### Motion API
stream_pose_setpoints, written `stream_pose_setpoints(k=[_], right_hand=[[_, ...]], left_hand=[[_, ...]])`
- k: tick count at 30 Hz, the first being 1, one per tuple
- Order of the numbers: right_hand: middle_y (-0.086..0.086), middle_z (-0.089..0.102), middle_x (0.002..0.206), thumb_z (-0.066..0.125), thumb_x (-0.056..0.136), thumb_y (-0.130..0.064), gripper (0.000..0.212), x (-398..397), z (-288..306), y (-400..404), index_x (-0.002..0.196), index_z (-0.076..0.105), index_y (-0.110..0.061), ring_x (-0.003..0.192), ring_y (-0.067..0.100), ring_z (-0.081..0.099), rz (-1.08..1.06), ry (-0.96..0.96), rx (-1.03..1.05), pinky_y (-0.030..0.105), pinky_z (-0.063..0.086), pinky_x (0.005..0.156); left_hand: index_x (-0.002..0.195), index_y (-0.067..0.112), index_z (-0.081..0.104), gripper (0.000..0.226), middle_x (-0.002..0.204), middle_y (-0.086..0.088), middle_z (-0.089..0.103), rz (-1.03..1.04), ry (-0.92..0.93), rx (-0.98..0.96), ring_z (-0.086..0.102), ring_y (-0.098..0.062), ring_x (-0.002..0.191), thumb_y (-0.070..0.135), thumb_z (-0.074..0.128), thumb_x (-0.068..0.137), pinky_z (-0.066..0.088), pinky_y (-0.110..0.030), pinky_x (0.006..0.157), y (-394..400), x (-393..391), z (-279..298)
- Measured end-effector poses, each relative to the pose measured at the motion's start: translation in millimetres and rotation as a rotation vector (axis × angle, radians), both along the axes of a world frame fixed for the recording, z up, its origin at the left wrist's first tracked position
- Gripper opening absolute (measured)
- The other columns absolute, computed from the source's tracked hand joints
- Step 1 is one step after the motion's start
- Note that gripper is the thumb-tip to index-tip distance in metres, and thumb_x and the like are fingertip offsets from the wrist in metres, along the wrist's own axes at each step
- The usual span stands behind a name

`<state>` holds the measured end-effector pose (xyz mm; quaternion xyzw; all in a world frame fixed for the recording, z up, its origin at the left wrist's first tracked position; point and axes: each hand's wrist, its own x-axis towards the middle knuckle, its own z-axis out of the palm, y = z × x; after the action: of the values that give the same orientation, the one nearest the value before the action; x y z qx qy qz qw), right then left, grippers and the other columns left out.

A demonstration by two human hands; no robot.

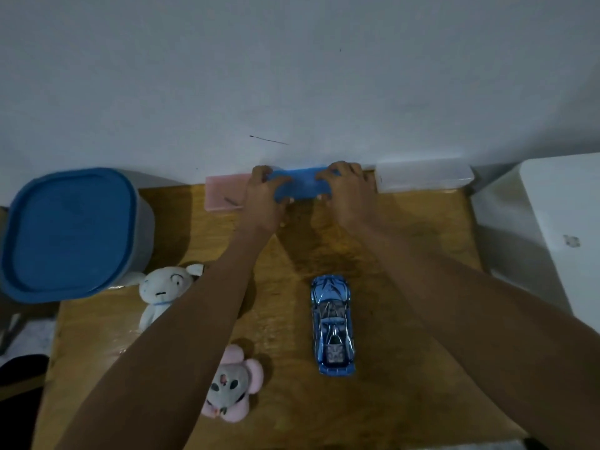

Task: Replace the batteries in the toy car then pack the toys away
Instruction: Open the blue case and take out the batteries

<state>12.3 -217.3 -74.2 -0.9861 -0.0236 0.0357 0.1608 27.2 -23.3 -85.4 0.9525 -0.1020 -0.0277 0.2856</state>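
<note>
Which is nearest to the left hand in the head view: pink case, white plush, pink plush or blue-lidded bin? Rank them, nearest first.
From the left hand:
1. Pink case, touching its left side by the wall.
2. White plush, nearer the person, to the left.
3. Blue-lidded bin, far left.
4. Pink plush, near the table's front edge.

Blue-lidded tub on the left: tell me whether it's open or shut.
Shut: the blue lid sits flat over the whole tub.

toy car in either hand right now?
No, the toy car sits untouched on the table; both hands grip the blue case.
</note>
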Motion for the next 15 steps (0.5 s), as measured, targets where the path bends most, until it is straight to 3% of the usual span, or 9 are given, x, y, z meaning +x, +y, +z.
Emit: stream_pose_setpoints(k=[6,12,15], right_hand=[[0.005,0.063,0.131,0.062,0.095,-0.031,0.031,-4.2,-4.8,-5.3,0.125,0.069,-0.025,0.123,0.031,0.053,-0.004,-0.120,0.068,0.049,0.044,0.096],[0.005,0.058,0.114,0.068,0.090,-0.036,0.027,9.5,17.0,-4.4,0.114,0.068,-0.023,0.111,0.027,0.050,-0.150,-0.340,0.023,0.039,0.040,0.087],[0.003,0.063,0.102,0.069,0.089,-0.027,0.015,19.1,24.0,1.2,0.101,0.064,-0.019,0.100,0.027,0.055,-0.201,-0.387,0.058,0.039,0.042,0.078]], left_hand=[[0.133,0.008,0.063,0.050,0.139,-0.024,0.044,0.027,-0.063,-0.065,0.054,-0.038,0.122,0.004,0.076,0.085,0.050,-0.046,0.106,-0.1,-6.2,-4.9],[0.159,0.032,0.022,0.089,0.151,-0.012,0.034,0.115,0.010,-0.172,0.046,-0.026,0.133,0.003,0.070,0.090,0.047,-0.042,0.106,-8.7,-16.9,1.1],[0.161,0.028,0.015,0.088,0.146,-0.014,0.040,0.107,-0.012,-0.190,0.048,-0.025,0.128,0.009,0.068,0.093,0.047,-0.043,0.106,-7.5,-21.2,-1.1]])
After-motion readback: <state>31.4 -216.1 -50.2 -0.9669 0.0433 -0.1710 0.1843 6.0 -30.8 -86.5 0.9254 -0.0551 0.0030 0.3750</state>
